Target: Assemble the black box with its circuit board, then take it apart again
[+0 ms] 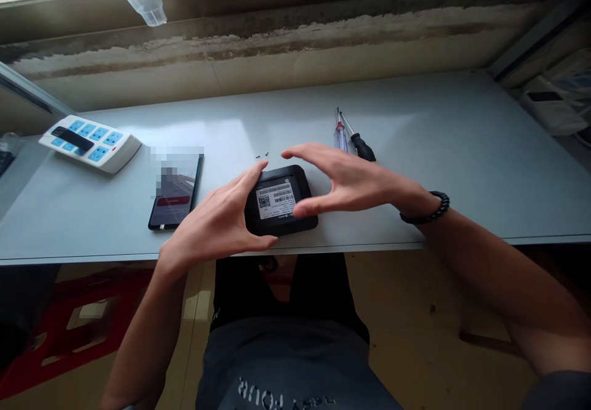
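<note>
Box (277, 199), black and labelled, lay on the desk (438, 151); left hand (217, 216) curved round its left side, grip impossible to tell; right hand (346, 179) spread, released, thumb over the label.

"FOUR" on the dark shirt (286, 354)

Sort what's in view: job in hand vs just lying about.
Likely the job:
black labelled box, between left hand and right hand
two screwdrivers
tiny dark bits, maybe screws

Likely lying about:
phone
white power strip
dark object on it
translucent cup
</note>
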`<action>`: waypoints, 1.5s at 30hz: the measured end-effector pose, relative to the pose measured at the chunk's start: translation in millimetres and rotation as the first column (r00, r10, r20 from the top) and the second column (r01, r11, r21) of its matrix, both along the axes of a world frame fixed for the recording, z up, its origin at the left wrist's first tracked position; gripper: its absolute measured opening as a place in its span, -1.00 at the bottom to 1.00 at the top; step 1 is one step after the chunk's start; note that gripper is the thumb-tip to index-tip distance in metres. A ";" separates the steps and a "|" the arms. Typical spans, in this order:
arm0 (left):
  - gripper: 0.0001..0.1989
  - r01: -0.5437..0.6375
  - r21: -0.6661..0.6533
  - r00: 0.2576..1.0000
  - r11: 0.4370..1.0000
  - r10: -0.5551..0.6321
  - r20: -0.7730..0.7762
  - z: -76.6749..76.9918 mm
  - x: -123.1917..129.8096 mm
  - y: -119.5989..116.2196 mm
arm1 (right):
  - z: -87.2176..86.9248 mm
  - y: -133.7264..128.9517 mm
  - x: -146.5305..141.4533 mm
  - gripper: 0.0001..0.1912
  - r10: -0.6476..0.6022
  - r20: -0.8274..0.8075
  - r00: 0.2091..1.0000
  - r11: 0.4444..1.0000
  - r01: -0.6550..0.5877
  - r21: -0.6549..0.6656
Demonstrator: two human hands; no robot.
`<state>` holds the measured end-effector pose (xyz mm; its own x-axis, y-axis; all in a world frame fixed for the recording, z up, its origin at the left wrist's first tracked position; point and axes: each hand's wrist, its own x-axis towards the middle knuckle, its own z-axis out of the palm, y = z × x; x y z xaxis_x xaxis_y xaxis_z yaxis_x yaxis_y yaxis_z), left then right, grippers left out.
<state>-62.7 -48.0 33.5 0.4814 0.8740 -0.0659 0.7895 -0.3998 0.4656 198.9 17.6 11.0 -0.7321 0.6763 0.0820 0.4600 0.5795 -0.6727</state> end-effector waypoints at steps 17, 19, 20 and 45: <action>0.12 0.063 0.000 0.997 0.998 -0.063 -0.049 -0.3 -0.6 13.9 | -12.8 0.1 -0.8 0.15 0.216 0.200 0.956 0.942 -0.258 0.216; 0.10 0.077 -0.011 0.996 0.997 -0.077 -0.054 1.0 -0.9 15.7 | -12.3 -0.1 -0.1 0.15 0.219 0.205 0.954 0.940 -0.263 0.218; 0.08 0.080 -0.016 0.995 0.997 -0.081 -0.056 1.6 -1.0 16.4 | -11.5 -0.2 0.2 0.15 0.220 0.214 0.952 0.941 -0.265 0.213; 0.07 0.095 -0.024 0.995 0.995 -0.096 -0.041 3.0 0.4 19.3 | -7.8 0.5 6.8 0.09 0.227 0.109 0.968 0.963 -0.239 0.122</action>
